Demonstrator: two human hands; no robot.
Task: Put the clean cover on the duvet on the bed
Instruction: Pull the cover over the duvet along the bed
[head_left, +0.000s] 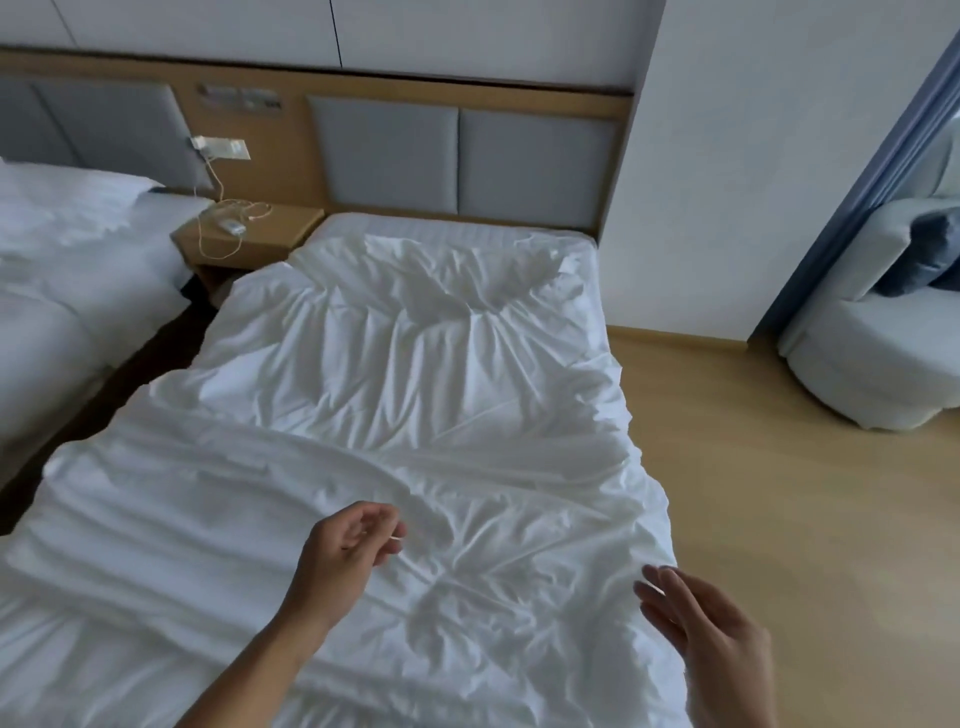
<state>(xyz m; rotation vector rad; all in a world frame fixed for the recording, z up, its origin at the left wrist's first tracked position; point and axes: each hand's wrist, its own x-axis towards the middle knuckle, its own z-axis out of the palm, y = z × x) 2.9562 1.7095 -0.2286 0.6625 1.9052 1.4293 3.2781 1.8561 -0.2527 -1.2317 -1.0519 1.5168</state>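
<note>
"What's closest to us?"

"The right hand (711, 639), at the near right edge of the bed (415, 226). Its fingers are straight and relaxed, holding nothing, just beside the rim of the duvet (415, 364)."

"And the left hand (348, 551)?"

"It's over the foot end of the bed, fingers loosely curled, gripping nothing I can see."

"The duvet?"

"White and rumpled, spread along the bed, stopping short of the padded headboard (457, 156)."

"Further off?"

"A nightstand (280, 223) left of the bed's head."

Left hand (343, 551) hangs over the rumpled duvet (415, 364), right hand (711, 634) beside its edge.
</note>
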